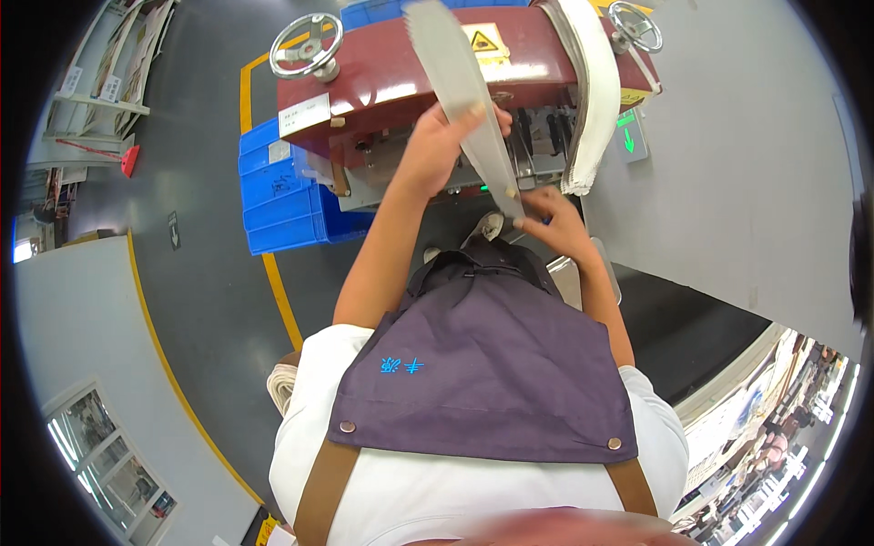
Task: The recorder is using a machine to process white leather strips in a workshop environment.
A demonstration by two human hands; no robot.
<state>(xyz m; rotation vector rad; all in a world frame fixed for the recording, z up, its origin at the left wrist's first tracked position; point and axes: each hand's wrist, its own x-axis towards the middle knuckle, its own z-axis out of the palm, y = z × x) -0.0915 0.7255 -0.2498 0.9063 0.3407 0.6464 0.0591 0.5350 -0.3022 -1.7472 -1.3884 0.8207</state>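
My left hand [446, 146] grips a long, flat, pale grey strip [446, 64] around its middle, thumb across its face. The strip is held at a slant, its upper end over the maroon machine [382, 73] and its top edge looking jagged. My right hand [551, 227] has thumb and fingers on the strip's lower end. Below the machine's body, metal parts [523, 155] show between my hands. A thick white layered band [587, 100] hangs over the machine's right side.
Two handwheels [307, 56] top the machine. Blue crates [278, 200] stand at its left beside yellow floor lines [282, 300]. A pale wall or panel [728, 164] is at the right. Shelving [118, 91] and a windowed white wall [73, 328] are at the left.
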